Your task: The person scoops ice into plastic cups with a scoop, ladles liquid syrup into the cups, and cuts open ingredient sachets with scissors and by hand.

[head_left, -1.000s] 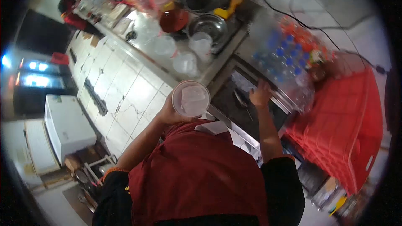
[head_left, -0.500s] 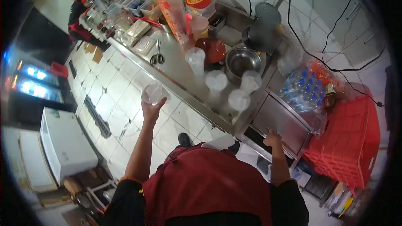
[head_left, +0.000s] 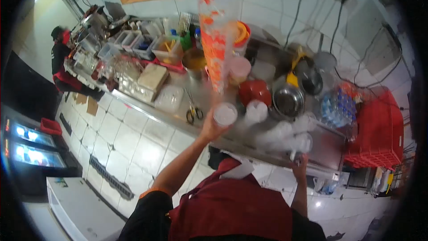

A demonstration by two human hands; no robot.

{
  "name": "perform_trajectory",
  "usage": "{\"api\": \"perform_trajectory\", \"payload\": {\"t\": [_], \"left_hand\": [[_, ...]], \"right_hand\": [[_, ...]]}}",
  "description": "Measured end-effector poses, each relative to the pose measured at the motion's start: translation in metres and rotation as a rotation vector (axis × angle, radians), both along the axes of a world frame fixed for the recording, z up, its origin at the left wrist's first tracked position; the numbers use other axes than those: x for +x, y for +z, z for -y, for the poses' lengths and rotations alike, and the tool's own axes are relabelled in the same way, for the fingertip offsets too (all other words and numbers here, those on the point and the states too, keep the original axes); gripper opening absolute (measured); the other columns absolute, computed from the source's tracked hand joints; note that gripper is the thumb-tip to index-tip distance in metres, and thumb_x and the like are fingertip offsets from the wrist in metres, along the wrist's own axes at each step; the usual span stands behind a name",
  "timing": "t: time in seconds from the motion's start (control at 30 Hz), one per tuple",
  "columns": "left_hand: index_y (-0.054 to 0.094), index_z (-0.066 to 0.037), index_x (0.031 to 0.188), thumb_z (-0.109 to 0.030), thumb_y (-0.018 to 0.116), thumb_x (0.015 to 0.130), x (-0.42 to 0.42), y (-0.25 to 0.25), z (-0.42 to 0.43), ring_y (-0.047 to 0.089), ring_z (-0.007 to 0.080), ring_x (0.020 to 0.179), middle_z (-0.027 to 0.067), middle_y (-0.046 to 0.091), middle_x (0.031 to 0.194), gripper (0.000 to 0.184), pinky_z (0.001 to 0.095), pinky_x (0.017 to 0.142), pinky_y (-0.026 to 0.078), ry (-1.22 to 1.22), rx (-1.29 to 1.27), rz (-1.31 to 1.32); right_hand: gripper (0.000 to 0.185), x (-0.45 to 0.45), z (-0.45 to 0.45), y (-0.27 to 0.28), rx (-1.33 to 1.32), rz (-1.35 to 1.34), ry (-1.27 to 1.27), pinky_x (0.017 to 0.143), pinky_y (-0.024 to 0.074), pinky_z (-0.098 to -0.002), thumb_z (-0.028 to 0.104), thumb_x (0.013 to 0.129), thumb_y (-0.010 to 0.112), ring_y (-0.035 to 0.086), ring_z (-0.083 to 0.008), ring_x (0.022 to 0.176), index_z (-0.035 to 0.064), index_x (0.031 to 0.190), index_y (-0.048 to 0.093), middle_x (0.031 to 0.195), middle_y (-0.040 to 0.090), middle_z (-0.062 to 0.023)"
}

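My left hand (head_left: 213, 127) is wrapped round a clear plastic cup (head_left: 225, 114) with whitish contents, above the counter's front edge. Right of it stands another clear cup (head_left: 256, 111) with pale contents. Further right, several more cups (head_left: 285, 136) are smeared by motion. By the counter's front edge, close to these cups, is my right hand (head_left: 300, 166). Its fingers look curled, but blur hides what they hold, if anything. A small pale piece (head_left: 293, 155) shows beside its fingertips.
On the steel counter (head_left: 176, 118) are scissors (head_left: 194, 114), a red bowl (head_left: 255, 93), a metal bowl (head_left: 289, 100) and a tall orange-printed clear column (head_left: 214, 40). Bottles (head_left: 339, 107) and a red crate (head_left: 376, 127) stand right. A person (head_left: 62, 62) is far left.
The view has turned and moved nearer the counter. My left hand has carried the cup from over the floor to the counter's edge. My right hand is now closer to the cups.
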State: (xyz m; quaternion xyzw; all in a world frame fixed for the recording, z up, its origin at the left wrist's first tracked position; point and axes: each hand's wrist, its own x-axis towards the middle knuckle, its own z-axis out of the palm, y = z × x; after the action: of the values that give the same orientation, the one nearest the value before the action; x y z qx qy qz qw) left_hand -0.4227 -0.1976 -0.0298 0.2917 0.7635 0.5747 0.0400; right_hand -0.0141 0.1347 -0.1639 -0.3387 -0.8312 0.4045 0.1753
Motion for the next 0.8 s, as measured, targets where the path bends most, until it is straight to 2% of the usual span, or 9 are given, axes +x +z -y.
{"api": "perform_trajectory", "payload": {"t": [0.17, 0.27, 0.33, 0.37, 0.43, 0.5, 0.6, 0.73, 0.8], "left_hand": [[0.043, -0.001, 0.135, -0.025, 0.086, 0.064, -0.085, -0.023, -0.011, 0.053, 0.0319, 0.120, 0.0191, 0.054, 0.130, 0.086, 0.0412, 0.102, 0.042, -0.509, 0.035, 0.116], [0.032, -0.001, 0.143, -0.030, 0.085, 0.069, -0.097, -0.027, 0.006, 0.044, 0.0340, 0.130, 0.0223, 0.042, 0.142, 0.096, 0.0417, 0.108, 0.035, -0.417, -0.140, -0.020], [0.036, 0.001, 0.141, -0.032, 0.084, 0.070, -0.113, -0.019, 0.030, 0.047, 0.0328, 0.127, 0.0232, 0.044, 0.140, 0.092, 0.0413, 0.106, 0.038, -0.401, -0.151, -0.048], [0.039, 0.004, 0.139, -0.035, 0.082, 0.072, -0.117, -0.011, 0.042, 0.049, 0.0315, 0.125, 0.0242, 0.045, 0.138, 0.088, 0.0410, 0.103, 0.041, -0.399, -0.155, -0.067], [0.038, 0.004, 0.139, -0.039, 0.077, 0.080, -0.145, 0.033, 0.080, 0.052, 0.0311, 0.121, 0.0229, 0.048, 0.136, 0.083, 0.0410, 0.101, 0.042, -0.558, -0.382, 0.250], [0.042, 0.002, 0.138, -0.041, 0.073, 0.084, -0.198, 0.045, 0.120, 0.055, 0.0285, 0.117, 0.0195, 0.053, 0.132, 0.076, 0.0396, 0.100, 0.044, -0.891, -0.461, 0.558], [0.055, -0.005, 0.130, -0.039, 0.071, 0.086, -0.301, 0.101, 0.197, 0.059, 0.0239, 0.112, 0.0132, 0.062, 0.120, 0.058, 0.0360, 0.096, 0.047, -1.025, -0.465, 0.469], [0.064, -0.004, 0.111, -0.029, 0.080, 0.079, -0.488, 0.178, 0.260, 0.064, 0.0229, 0.094, 0.0138, 0.066, 0.105, 0.043, 0.0353, 0.083, 0.051, -0.752, -0.415, -0.105], [0.066, -0.004, 0.104, -0.021, 0.076, 0.083, -0.593, 0.219, 0.268, 0.064, 0.0166, 0.087, 0.0082, 0.067, 0.095, 0.030, 0.0323, 0.079, 0.051, -0.564, -0.386, -0.220]], "right_hand": [[0.099, -0.087, 0.059, 0.038, 0.032, 0.106, -0.450, 0.111, 0.0274, -0.0474, 0.018, 0.066, 0.085, 0.036, -0.0417, 0.131, -0.0056, 0.141, 0.026, 0.140, 0.038, -0.0263], [0.082, -0.080, 0.063, -0.010, 0.242, 0.230, -0.476, 0.099, 0.0410, -0.0511, 0.029, 0.073, 0.077, 0.047, -0.0422, 0.118, 0.0031, 0.137, 0.034, 0.132, 0.043, -0.0269], [0.074, -0.076, 0.060, -0.042, 0.736, 0.493, -0.605, 0.099, 0.0426, -0.0499, 0.033, 0.075, 0.074, 0.049, -0.0419, 0.117, 0.0098, 0.136, 0.039, 0.133, 0.044, -0.0245], [0.070, -0.060, 0.063, -0.063, 0.323, 0.027, -0.757, 0.098, 0.0436, -0.0504, 0.036, 0.076, 0.072, 0.049, -0.0417, 0.117, 0.0112, 0.135, 0.043, 0.134, 0.044, -0.0229], [0.066, -0.090, 0.084, -0.042, -0.007, -0.038, -1.004, 0.097, 0.0446, -0.0536, 0.039, 0.078, 0.068, 0.048, -0.0410, 0.119, 0.0121, 0.134, 0.045, 0.136, 0.044, -0.0199], [0.068, -0.112, 0.122, -0.022, 0.211, 0.574, -1.115, 0.093, 0.0450, -0.0580, 0.041, 0.082, 0.064, 0.047, -0.0410, 0.120, 0.0118, 0.138, 0.039, 0.137, 0.044, -0.0188], [0.075, -0.155, 0.190, 0.001, 0.189, 0.640, -1.200, 0.090, 0.0445, -0.0596, 0.038, 0.083, 0.066, 0.049, -0.0435, 0.115, 0.0111, 0.142, 0.028, 0.131, 0.046, -0.0223], [0.071, -0.197, 0.305, -0.005, 0.303, 0.417, -1.015, 0.097, 0.0387, -0.0555, 0.023, 0.083, 0.068, 0.043, -0.0435, 0.119, 0.0094, 0.141, 0.029, 0.134, 0.041, -0.0246], [0.082, -0.216, 0.369, -0.016, 0.538, 0.440, -0.837, 0.099, 0.0390, -0.0489, 0.002, 0.070, 0.075, 0.043, -0.0447, 0.119, 0.0009, 0.139, 0.030, 0.126, 0.046, -0.0279]]}}
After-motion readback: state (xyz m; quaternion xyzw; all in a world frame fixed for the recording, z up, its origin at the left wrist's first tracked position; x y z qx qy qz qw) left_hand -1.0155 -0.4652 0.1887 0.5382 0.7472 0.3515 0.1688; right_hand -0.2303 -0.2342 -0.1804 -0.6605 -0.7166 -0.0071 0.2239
